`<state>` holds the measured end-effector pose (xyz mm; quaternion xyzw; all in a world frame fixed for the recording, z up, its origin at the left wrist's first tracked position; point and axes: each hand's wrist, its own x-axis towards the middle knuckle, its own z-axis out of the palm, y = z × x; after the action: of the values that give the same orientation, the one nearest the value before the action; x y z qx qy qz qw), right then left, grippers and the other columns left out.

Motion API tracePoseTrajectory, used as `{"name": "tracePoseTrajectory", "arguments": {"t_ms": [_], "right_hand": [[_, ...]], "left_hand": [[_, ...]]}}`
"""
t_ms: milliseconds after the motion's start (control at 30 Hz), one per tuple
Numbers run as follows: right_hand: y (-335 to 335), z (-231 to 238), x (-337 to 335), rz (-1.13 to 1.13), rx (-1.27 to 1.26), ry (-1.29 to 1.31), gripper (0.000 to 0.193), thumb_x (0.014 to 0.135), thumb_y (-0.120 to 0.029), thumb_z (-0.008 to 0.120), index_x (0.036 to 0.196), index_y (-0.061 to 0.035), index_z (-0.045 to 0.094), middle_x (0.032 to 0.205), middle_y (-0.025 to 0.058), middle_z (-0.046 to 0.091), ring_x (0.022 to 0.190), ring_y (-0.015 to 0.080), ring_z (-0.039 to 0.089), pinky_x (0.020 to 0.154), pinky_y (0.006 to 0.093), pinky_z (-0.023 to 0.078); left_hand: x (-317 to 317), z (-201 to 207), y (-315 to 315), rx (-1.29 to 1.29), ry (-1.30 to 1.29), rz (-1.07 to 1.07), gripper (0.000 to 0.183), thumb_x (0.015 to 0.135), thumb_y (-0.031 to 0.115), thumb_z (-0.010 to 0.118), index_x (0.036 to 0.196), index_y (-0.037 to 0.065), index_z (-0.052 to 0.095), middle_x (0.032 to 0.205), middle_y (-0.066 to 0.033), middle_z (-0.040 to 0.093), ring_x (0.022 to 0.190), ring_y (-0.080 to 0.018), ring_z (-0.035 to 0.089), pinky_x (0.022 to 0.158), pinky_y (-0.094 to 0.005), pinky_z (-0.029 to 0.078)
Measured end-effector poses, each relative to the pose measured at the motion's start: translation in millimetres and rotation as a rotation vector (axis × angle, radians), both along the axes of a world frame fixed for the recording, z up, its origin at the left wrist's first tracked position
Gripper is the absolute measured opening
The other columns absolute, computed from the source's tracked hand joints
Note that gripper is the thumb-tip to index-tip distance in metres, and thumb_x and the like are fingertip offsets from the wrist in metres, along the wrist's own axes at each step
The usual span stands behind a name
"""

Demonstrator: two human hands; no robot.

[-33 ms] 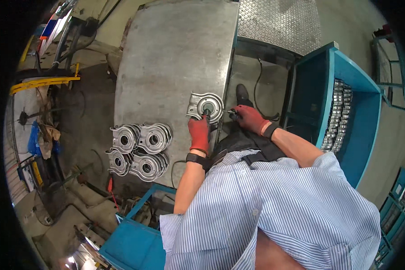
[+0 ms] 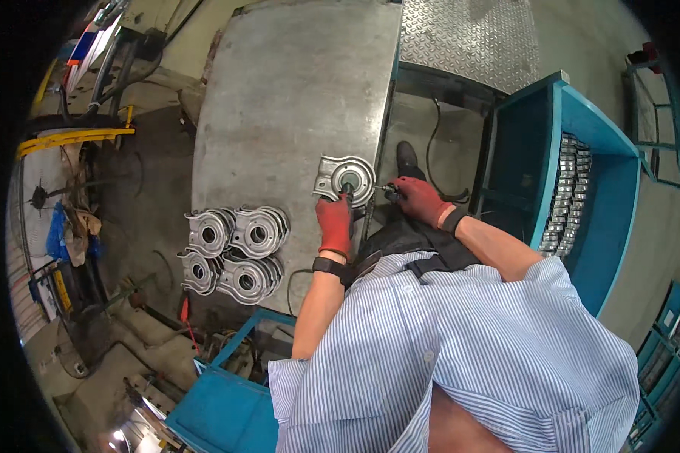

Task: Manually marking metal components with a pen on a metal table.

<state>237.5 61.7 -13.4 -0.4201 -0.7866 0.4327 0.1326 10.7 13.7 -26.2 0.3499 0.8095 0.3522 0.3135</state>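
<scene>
My left hand, in a red glove with dark fingertips, is closed on the near edge of a stamped metal bracket. One dark fingertip reaches over the bracket's round centre hole. The bracket lies at the right edge of the steel table, its ring facing up. Just to the right, my right hand, gloved in red too, grips a small dark tool with a thin metal tip. That tip points left at the bracket's rim; whether they touch I cannot tell. The fingers hide most of the tool.
Several stacks of similar brackets stand at the table's near left corner. On the right, a blue metal bin holds rows of metal parts. A blue frame is at lower left, and a treaded plate lies beyond the table.
</scene>
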Motion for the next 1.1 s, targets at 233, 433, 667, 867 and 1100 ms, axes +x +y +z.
{"name": "tracePoseTrajectory", "arguments": {"t_ms": [233, 433, 667, 867, 1100], "right_hand": [[3.7, 5.7, -4.5, 0.061, 0.004, -0.005, 0.042, 0.075, -0.014, 0.063, 0.115, -0.0053, 0.055, 0.105, 0.0192, 0.059, 0.1, 0.0368, 0.055, 0.087, 0.041, 0.044], [7.3, 3.0, -3.8, 0.016, 0.016, 0.04, 0.035, 0.077, -0.012, 0.064, 0.11, -0.003, 0.058, 0.105, 0.0178, 0.06, 0.098, 0.0365, 0.057, 0.086, 0.0393, 0.046], [10.5, 31.4, -8.9, -0.108, -0.031, 0.111, 0.035, 0.075, -0.006, 0.062, 0.11, -0.0051, 0.058, 0.106, 0.0178, 0.061, 0.101, 0.0365, 0.057, 0.087, 0.0392, 0.045], [9.3, 41.2, -1.1, -0.124, -0.043, 0.161, 0.034, 0.078, -0.007, 0.062, 0.112, -0.0062, 0.058, 0.105, 0.0178, 0.062, 0.099, 0.0346, 0.059, 0.085, 0.0372, 0.046], [8.7, 20.3, 4.6, -0.189, -0.069, 0.096, 0.035, 0.078, -0.007, 0.063, 0.113, -0.0054, 0.058, 0.101, 0.0205, 0.063, 0.095, 0.0336, 0.062, 0.082, 0.0369, 0.047]], "left_hand": [[-11.1, -9.9, -5.6, -0.138, -0.007, 0.047, 0.034, 0.076, 0.026, 0.07, 0.088, -0.006, 0.063, 0.087, -0.0276, 0.062, 0.087, -0.0436, 0.059, 0.071, -0.0449, 0.045], [7.7, 42.3, 6.0, -0.157, 0.195, -0.151, 0.036, 0.076, 0.028, 0.07, 0.086, -0.006, 0.062, 0.085, -0.0272, 0.062, 0.085, -0.0423, 0.06, 0.07, -0.0448, 0.046], [9.4, 61.6, 5.1, -0.095, 0.083, -0.007, 0.033, 0.076, 0.026, 0.069, 0.083, -0.005, 0.063, 0.081, -0.0263, 0.062, 0.081, -0.0431, 0.06, 0.067, -0.0444, 0.046], [-10.6, 109.0, -17.5, -0.058, 0.079, 0.026, 0.033, 0.082, 0.028, 0.063, 0.092, -0.004, 0.062, 0.088, -0.0243, 0.063, 0.084, -0.0417, 0.059, 0.071, -0.0435, 0.046], [-87.1, 170.9, -65.2, -0.038, 0.464, 0.33, 0.04, 0.088, 0.031, 0.054, 0.109, -0.004, 0.052, 0.092, -0.0286, 0.061, 0.087, -0.0435, 0.059, 0.071, -0.0473, 0.046]]}}
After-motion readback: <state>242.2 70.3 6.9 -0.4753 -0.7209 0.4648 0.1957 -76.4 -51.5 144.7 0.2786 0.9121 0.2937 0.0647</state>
